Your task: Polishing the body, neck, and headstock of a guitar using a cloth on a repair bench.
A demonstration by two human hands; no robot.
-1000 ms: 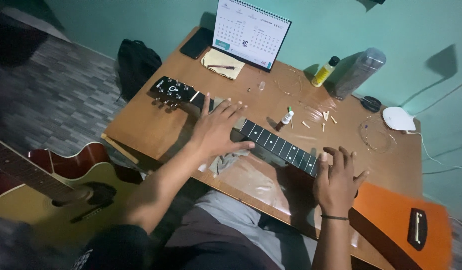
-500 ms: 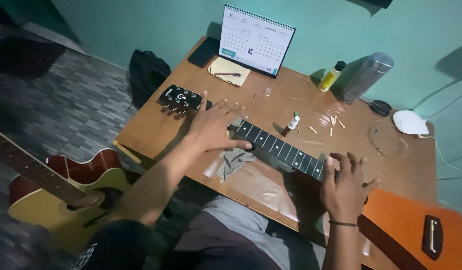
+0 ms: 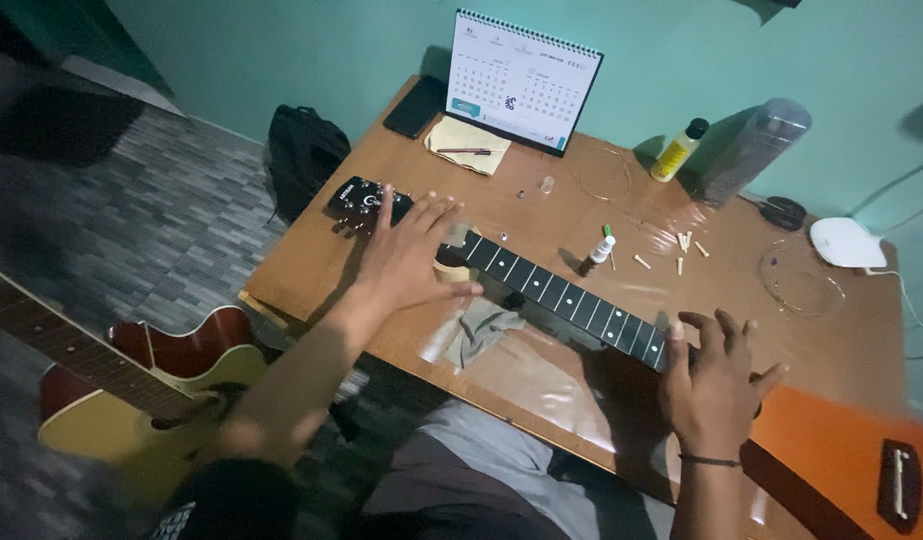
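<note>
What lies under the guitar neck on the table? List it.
Under the guitar neck a grey cloth shows on the wooden table. The left hand covers the neck's upper end, hiding anything beneath.

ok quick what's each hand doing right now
left hand: open, spread over the guitar neck near the headstock
right hand: open, fingers on the neck's body end

The room is dim, with a cool teal cast. Light seems to fall from about twelve o'clock, over my head, throwing soft shadows from the desk calendar (image 3: 526, 82) and the clear bottle (image 3: 753, 150) onto the wall. A plastic sheet (image 3: 541, 365) on the wooden table (image 3: 311, 260) gives pale glare near six o'clock. My left hand (image 3: 406, 258) smears with motion blur; my right hand (image 3: 714, 385) reads sharper. The floor and red-and-yellow guitar (image 3: 151, 390) at eight o'clock are soft and streaked.
</note>
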